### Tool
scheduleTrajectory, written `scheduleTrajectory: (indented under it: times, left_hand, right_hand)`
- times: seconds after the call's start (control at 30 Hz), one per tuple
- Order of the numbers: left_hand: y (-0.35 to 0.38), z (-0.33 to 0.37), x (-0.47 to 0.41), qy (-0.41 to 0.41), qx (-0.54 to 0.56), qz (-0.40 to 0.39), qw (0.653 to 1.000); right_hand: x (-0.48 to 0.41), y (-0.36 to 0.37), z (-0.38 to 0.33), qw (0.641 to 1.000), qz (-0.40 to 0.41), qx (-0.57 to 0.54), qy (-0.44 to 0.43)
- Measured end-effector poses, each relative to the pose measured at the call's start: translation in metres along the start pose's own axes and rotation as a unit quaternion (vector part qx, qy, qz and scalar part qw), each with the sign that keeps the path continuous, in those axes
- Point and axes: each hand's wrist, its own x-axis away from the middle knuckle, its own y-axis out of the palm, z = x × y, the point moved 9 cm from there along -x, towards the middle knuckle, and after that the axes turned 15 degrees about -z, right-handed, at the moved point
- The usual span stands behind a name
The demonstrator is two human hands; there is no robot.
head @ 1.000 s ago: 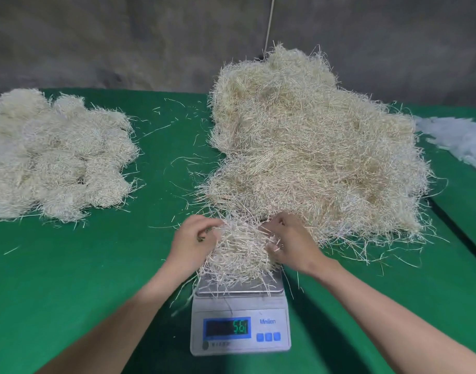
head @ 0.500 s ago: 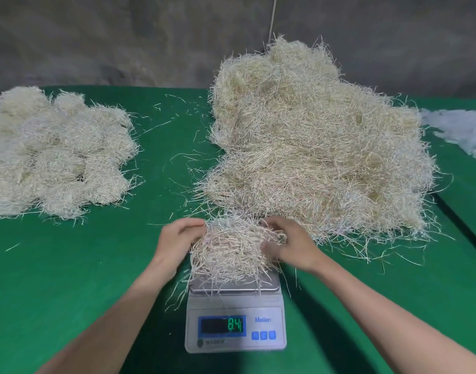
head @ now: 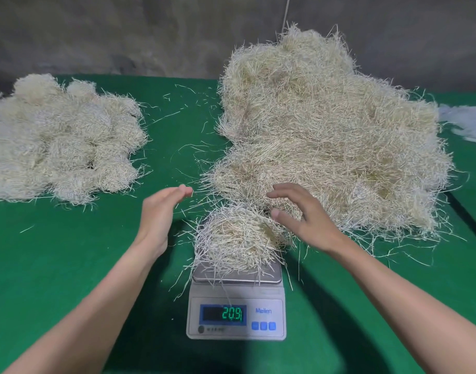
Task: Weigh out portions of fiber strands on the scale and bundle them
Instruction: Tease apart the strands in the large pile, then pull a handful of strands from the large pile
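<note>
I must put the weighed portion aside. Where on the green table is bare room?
Widest bare patch: green table left of the scale, in front of the bundled heap. Another lies right of the scale, before the loose pile. The strip between both heaps holds stray strands. Crowded behind the scale, where the loose pile meets the portion.

Reads 20.9 on the scale (head: 236, 319), heaped with fiber strands (head: 237, 238); flanked by left grip (head: 161, 211) and right grip (head: 301, 220), fingers loose, holding nothing.
</note>
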Motion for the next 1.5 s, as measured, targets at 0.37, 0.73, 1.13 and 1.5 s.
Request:
scheduleTrajectory:
  times: [0.37, 0.73, 1.13, 1.5]
  left_hand:
    - [-0.005, 0.005, -0.001, -0.007, 0.016, 0.035, 0.999]
    - [0.002, 0.009, 0.002, -0.012, 0.004, 0.026, 1.0]
    - [0.006, 0.007, 0.003, -0.025, -0.001, 0.022, 0.999]
    - [0.029, 0.023, -0.007, -0.023, -0.014, 0.006, 1.0]
  right_hand:
    - [0.0, -0.009, 0.003, 1.0, 0.012, -0.006, 0.011]
    - [0.0, -0.009, 0.001, 1.0, 0.012, -0.019, -0.006]
    - [-0.002, -0.008, 0.0, 1.0, 0.008, -0.015, -0.008]
    - [-0.001, -0.015, 0.015, 1.0, 0.001, -0.022, 0.002]
